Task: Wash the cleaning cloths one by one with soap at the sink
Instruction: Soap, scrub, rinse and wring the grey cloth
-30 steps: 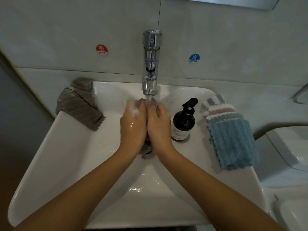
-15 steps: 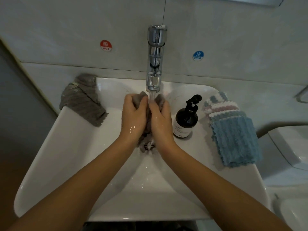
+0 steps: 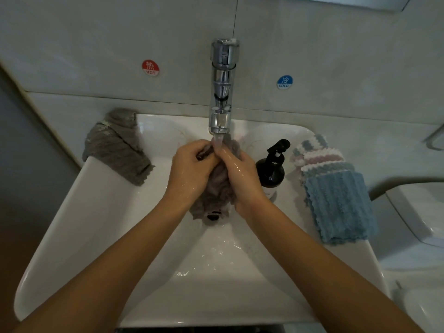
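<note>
A wet grey cloth [image 3: 217, 186] is bunched between my hands under the running chrome tap [image 3: 222, 92], over the white sink [image 3: 101, 224]. My left hand [image 3: 189, 169] grips its upper left part with curled fingers. My right hand [image 3: 240, 171] grips the right side, and water runs over its fingers. The cloth's lower end hangs down to the drain [image 3: 213, 215]. A dark soap pump bottle [image 3: 271, 169] stands on the rim just right of my right hand.
Another grey cloth [image 3: 117, 150] lies over the sink's back left corner. A stack of cloths, blue on top [image 3: 338, 205], lies on the right rim. Hot [image 3: 150, 68] and cold [image 3: 284, 82] stickers mark the wall. A white toilet [image 3: 418, 212] stands at the right.
My hands have parted a little and shifted on the cloth; the foam seen on my left hand a second ago is gone. More of the cloth now shows between them.
</note>
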The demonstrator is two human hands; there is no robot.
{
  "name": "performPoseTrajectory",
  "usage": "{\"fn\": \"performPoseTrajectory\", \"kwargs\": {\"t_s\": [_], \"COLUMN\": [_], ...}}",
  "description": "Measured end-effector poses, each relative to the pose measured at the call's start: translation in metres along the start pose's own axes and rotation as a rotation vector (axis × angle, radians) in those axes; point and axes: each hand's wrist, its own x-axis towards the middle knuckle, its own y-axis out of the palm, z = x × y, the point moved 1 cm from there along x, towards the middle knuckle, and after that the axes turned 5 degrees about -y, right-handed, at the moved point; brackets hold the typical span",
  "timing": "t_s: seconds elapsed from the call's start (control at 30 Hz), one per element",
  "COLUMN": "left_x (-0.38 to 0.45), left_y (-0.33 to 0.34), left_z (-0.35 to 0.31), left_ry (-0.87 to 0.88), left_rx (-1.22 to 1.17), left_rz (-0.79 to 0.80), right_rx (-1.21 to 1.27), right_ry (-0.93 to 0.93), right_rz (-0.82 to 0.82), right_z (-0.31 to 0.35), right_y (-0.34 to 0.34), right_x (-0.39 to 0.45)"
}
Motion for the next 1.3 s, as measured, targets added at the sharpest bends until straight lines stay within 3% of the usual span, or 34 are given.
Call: {"fn": "performPoseTrajectory", "kwargs": {"t_s": [0.13, 0.27, 0.37, 0.67, 0.77, 0.87, 1.1, 1.3], "left_x": [-0.003, -0.016, -0.019, -0.027, -0.026, -0.024, -0.017, -0.017], "left_y": [-0.001, 0.013, 0.015, 0.022, 0.021, 0.021, 0.010, 0.007], "left_z": [-0.003, -0.001, 0.003, -0.006, -0.003, 0.002, -0.002, -0.009], "left_ry": [-0.172, -0.401, -0.470, -0.615, -0.587, -0.517, -0.239, -0.092], "left_rx": [-0.059, -0.351, -0.351, -0.394, -0.427, -0.442, -0.370, -0.412], "left_rz": [0.080, -0.027, -0.051, 0.146, 0.127, -0.005, -0.220, -0.162], "right_rx": [0.008, 0.067, 0.142, 0.209, 0.180, 0.141, 0.040, 0.079], "right_ry": [-0.031, -0.050, -0.036, -0.038, -0.060, -0.061, 0.006, 0.013], "right_rz": [-0.097, -0.183, -0.211, -0.185, -0.163, -0.150, -0.064, 0.007], "right_z": [-0.002, -0.006, -0.002, 0.007, 0.006, -0.001, -0.013, -0.010], "right_y": [0.002, 0.005, 0.001, 0.000, 0.002, 0.006, 0.012, 0.014], "right_x": [0.000, 0.001, 0.003, 0.003, 0.001, 0.000, -0.004, -0.005]}}
